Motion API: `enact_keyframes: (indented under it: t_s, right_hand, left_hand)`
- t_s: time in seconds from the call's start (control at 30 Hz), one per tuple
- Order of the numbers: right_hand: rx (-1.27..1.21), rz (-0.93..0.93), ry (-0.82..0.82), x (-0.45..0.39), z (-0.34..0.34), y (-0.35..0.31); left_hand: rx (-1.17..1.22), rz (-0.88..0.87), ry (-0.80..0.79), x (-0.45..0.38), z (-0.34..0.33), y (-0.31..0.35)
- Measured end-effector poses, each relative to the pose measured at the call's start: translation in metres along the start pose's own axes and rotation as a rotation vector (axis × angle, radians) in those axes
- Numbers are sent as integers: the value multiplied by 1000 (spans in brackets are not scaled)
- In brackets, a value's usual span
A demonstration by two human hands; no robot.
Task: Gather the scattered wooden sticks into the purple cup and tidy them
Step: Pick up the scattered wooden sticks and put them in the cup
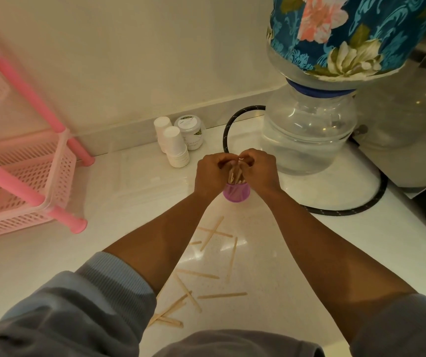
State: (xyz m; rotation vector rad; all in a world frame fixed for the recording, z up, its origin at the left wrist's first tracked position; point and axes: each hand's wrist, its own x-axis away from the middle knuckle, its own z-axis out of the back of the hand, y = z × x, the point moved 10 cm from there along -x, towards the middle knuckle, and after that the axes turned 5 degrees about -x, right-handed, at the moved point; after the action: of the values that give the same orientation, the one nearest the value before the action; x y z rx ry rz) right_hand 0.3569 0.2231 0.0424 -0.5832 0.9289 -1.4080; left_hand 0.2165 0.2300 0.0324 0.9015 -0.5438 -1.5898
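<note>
Purple cup (236,195) sits upright on the white counter (309,253), w/ a bunch of sticks (235,176) standing in it. Left hand (210,172) and right hand (259,171) both curl around the stick tops right above the cup, pinching them together. More loose sticks (208,274) lie scattered nearer the person than the cup.

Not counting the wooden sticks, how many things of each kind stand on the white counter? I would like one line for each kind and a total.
purple cup: 1
stacks of white paper cups: 2
jar with white lid: 1
water dispenser: 1
pink rack: 1
black hose: 1
Total: 7
</note>
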Motion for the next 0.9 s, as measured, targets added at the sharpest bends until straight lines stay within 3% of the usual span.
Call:
enact_keyframes:
  t_s: [0.17,0.4,0.63,0.9]
  right_hand:
    - [69,20,-53,3,-10,4]
    - [62,139,110,7,-8,-27]
    - [46,336,-123,27,-75,-75]
    - [96,263,-467,64,-151,-62]
  left_hand:
    - [-77,4,-50,5,-5,-8]
    - [-13,22,96,12,27,-14]
    - [-107,99,141,43,64,-55]
    - [-208,280,95,86,104,-116]
